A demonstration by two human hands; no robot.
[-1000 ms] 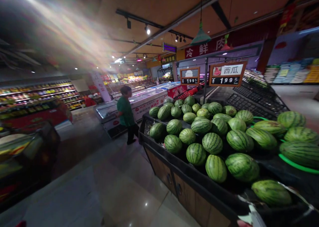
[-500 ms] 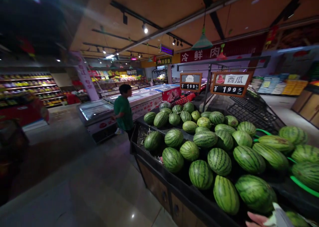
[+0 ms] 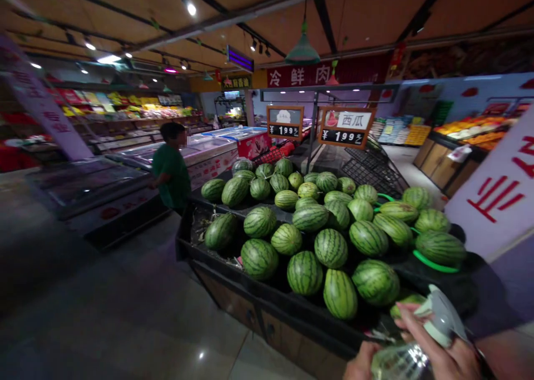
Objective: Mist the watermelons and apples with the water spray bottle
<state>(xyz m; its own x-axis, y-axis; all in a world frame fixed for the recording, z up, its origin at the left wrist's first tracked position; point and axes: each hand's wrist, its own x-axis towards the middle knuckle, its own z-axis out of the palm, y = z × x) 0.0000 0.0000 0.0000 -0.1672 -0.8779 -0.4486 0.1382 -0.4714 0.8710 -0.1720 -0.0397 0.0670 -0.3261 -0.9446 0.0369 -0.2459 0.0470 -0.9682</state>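
A clear spray bottle (image 3: 400, 362) with a grey-and-white trigger head (image 3: 443, 313) is at the lower right. My right hand (image 3: 448, 352) is closed around its neck, with a finger stretched along the trigger. Against the other side of the bottle is my left hand (image 3: 362, 362), its fingers bent on the clear body and partly cut off by the bottom edge. Just beyond the bottle lie striped watermelons, the nearest large one (image 3: 376, 281) left of the trigger head. A paler melon (image 3: 411, 303) is partly hidden behind my right fingers.
Several watermelons fill a black-lined stand (image 3: 267, 301) with wooden sides. Price signs (image 3: 347, 127) hang above it, and black crates (image 3: 377, 168) lean behind. A person in a green shirt (image 3: 171, 174) is by the freezers (image 3: 87, 188). A white pillar (image 3: 496, 202) rises at the right.
My view has turned to the right, bringing in the pillar and the fruit stand. The spray bottle and both hands are now more fully in view; before, only one hand and part of the head showed.
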